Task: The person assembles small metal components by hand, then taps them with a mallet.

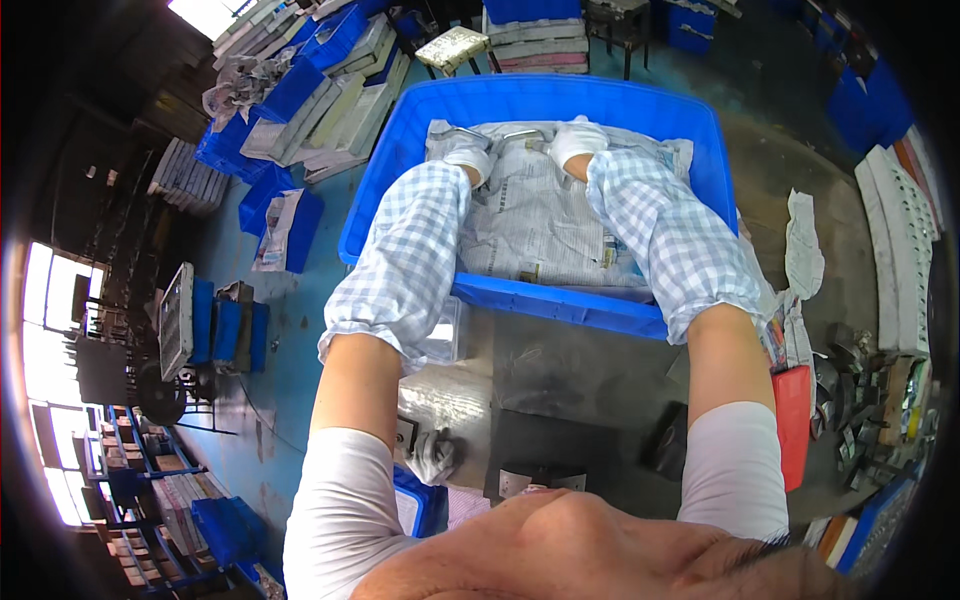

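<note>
To the left of the big, rectangular blue plastic bin (560,303), a small blue plastic crate (307,237) sits well apart from it, on the floor. A crumpled grey-white glove (433,455) lies on the person's side of the bin, toward its left. Inside the bin's far left part is the left hand (468,160), white-gloved, beside a shiny, bent metal piece (468,132); whether its fingers are closed on the piece cannot be told. Below both hands, grey printed newspaper sheets (530,220) cover the bin's inside. A second shiny, curved metal piece (522,134) lies on them near the bin's far wall, between the hands, which are apart. Right of that piece, the white-gloved right hand (578,142) is near its end, grip unclear. Right of the bin, a crumpled newspaper strip (803,250) rests on the grey counter (590,375).
</note>
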Action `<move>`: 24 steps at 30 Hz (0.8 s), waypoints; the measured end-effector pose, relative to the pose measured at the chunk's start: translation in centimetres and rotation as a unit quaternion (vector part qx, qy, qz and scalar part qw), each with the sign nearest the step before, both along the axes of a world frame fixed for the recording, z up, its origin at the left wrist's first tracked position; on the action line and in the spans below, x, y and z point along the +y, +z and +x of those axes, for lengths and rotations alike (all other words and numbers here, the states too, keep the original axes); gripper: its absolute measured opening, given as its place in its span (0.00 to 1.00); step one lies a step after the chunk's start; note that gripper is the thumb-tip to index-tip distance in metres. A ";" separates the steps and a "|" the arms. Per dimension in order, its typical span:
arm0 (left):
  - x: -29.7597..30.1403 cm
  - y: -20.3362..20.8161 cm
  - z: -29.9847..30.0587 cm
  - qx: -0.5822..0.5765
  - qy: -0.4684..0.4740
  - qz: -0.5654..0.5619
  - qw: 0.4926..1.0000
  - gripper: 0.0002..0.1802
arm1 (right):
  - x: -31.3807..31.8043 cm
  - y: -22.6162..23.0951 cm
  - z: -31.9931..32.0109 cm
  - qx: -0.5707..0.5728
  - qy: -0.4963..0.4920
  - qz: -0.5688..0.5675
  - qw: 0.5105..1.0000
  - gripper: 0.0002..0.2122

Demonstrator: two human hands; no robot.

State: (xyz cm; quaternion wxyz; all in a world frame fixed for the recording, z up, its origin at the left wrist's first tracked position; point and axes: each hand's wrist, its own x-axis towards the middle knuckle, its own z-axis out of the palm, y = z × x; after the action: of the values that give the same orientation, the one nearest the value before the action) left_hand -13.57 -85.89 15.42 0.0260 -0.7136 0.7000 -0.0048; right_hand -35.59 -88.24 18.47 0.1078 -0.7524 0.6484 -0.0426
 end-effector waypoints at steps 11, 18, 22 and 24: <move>1.8 2.4 -0.5 0.073 -0.014 0.054 0.996 0.37 | -0.5 -0.6 -1.2 -0.071 0.009 -0.053 0.996 0.15; 3.0 3.0 -3.4 0.082 -0.004 0.030 0.996 0.40 | 1.8 8.3 -8.6 -0.094 -0.018 -0.033 0.995 0.15; 2.7 1.7 -3.7 0.119 0.028 0.047 0.991 0.35 | 8.6 11.7 -15.6 -0.353 0.201 -0.030 0.914 0.15; 2.8 1.0 -0.1 0.160 0.050 0.084 0.982 0.31 | 17.2 18.2 -15.8 -0.265 0.196 -0.028 0.944 0.11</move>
State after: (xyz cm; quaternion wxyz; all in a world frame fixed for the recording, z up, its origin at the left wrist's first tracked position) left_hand -13.69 -83.07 16.40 -0.0263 -0.7346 0.6563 0.1701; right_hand -51.39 -71.06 36.68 0.2608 -0.8287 0.4352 -0.2363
